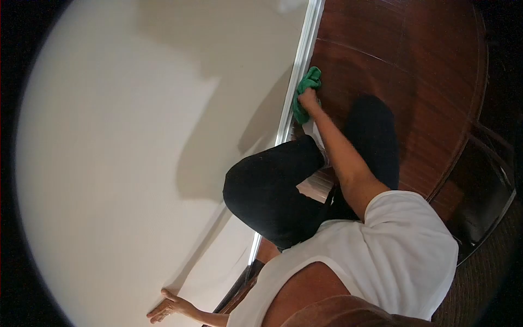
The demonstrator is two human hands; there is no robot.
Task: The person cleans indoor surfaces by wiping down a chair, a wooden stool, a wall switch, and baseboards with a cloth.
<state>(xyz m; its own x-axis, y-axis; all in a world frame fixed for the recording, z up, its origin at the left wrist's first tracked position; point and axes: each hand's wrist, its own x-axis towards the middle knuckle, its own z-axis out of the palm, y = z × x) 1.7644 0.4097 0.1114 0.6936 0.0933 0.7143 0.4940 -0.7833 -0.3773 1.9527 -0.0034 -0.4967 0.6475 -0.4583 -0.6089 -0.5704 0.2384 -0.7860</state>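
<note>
My right hand grips a bunched green cloth against the white baseboard, low down where the wall meets the floor. Part of the cloth hangs out on both sides of the fist. Far off at the lower left, my left hand rests against the pale wall with its fingers apart and nothing in it. My bent knees in dark trousers are between the two hands, one of them close to the wall.
Dark reddish wooden floor runs along the baseboard. At the right, a dark glossy piece of furniture stands near my shoulder, beside a brown ribbed surface. Shadows of my body fall on the wall.
</note>
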